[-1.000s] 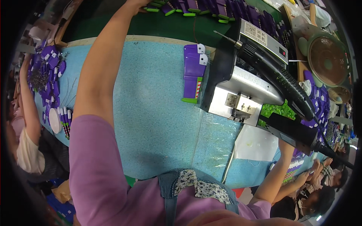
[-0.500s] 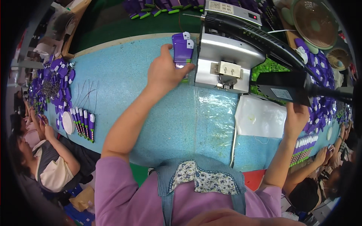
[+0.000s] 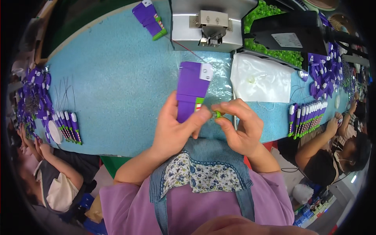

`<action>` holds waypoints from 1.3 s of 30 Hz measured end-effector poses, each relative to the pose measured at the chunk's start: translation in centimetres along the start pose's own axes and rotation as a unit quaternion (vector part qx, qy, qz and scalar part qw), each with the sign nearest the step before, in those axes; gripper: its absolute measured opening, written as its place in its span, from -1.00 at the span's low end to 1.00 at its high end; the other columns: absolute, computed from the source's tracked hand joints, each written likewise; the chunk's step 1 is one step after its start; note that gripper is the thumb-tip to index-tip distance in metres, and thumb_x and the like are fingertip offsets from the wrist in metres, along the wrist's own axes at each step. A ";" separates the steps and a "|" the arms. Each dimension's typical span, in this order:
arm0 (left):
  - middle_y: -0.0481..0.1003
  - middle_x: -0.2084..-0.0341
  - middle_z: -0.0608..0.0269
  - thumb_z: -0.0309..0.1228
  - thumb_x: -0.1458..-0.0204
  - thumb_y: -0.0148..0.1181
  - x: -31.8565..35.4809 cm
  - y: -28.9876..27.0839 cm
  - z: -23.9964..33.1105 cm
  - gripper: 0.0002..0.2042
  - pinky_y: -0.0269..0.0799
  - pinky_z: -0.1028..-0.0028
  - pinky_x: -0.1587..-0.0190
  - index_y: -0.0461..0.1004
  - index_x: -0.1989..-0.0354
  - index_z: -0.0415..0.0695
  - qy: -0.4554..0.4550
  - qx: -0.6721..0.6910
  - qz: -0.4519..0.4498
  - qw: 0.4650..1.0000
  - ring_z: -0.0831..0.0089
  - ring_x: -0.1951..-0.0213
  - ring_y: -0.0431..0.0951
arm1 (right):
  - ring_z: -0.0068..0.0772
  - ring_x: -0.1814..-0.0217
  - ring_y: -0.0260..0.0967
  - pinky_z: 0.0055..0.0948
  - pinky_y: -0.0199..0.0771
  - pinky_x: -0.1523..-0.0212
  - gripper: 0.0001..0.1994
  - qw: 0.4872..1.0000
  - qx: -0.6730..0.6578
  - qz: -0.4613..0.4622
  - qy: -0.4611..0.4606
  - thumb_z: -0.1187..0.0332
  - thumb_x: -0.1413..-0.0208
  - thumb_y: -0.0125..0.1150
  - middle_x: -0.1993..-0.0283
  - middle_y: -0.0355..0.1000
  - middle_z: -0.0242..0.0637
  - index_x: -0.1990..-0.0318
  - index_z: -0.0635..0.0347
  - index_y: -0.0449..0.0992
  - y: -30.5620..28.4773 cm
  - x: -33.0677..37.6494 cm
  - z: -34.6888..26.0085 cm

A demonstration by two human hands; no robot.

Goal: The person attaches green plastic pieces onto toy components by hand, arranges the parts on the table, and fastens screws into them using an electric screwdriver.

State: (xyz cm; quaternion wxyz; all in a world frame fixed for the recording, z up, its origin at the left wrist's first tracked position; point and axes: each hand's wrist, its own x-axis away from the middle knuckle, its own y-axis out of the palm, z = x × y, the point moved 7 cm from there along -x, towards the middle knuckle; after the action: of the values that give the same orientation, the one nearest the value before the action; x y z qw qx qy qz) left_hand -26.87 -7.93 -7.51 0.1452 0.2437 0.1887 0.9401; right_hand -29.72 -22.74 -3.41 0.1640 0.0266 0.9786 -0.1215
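Observation:
My left hand (image 3: 170,129) is closed on the lower part of a flat purple plastic piece (image 3: 190,82). That piece has a white end with two dots and a green edge with a red-and-white striped strip. Close by, my right hand (image 3: 244,129) pinches a small bright green plastic part (image 3: 217,114) between thumb and fingertips, beside the striped edge; whether the two touch I cannot tell. Farther off, a similar purple piece (image 3: 147,18) with a green foot lies left of a silver metal machine (image 3: 203,29). A thin wire runs from it toward the held piece.
A bin of small green parts (image 3: 270,27) stands at the right behind a black box (image 3: 290,35). A white plastic sheet (image 3: 260,78) lies on the blue table. Rows of purple pieces (image 3: 67,125) and piles (image 3: 327,76) flank both sides, with other people working there.
My left hand has come from beside the machine toward my chest with a purple piece. My right hand has moved from near the black box to the middle, now pinching a green part.

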 end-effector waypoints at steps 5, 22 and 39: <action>0.49 0.44 0.28 -0.52 -0.01 0.26 -0.2 0.0 -1.7 -0.66 0.25 0.66 0.64 0.29 0.06 -0.23 -0.081 0.045 -0.038 0.995 0.68 0.61 0.36 | -0.21 0.38 0.45 -0.39 0.46 0.38 -0.63 0.991 0.100 -0.020 -0.081 0.62 0.18 0.34 0.26 0.52 -0.14 0.12 0.37 0.45 0.8 0.2 -1.0; 0.40 0.27 0.07 -0.34 -0.25 -0.19 -1.4 1.8 -1.1 -0.72 0.41 0.42 0.40 0.25 -0.01 -0.26 0.028 -0.052 -0.088 0.994 0.47 0.40 0.38 | -0.25 0.23 0.33 -0.33 0.25 0.19 -0.83 0.878 0.469 0.093 0.024 0.48 0.19 0.32 0.26 0.46 -0.35 0.37 0.20 0.51 -11.3 -0.4 4.6; 0.48 0.18 0.16 -0.70 0.01 0.18 -0.6 2.3 -0.7 -0.68 0.45 0.45 0.06 0.35 0.06 -0.29 0.157 0.015 -0.071 0.985 0.43 0.13 0.52 | -0.35 0.07 0.30 -0.45 0.27 0.02 -0.81 0.989 -0.073 0.019 0.127 0.52 0.06 0.27 0.15 0.38 -0.16 0.24 0.33 0.52 -4.1 1.0 2.0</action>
State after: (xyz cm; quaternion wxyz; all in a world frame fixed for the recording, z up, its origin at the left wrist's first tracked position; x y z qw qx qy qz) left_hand -27.17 -10.35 -7.32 0.1767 0.0808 0.2405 0.9510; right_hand -30.40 -27.19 -4.62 0.0424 0.0487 0.9970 -0.0423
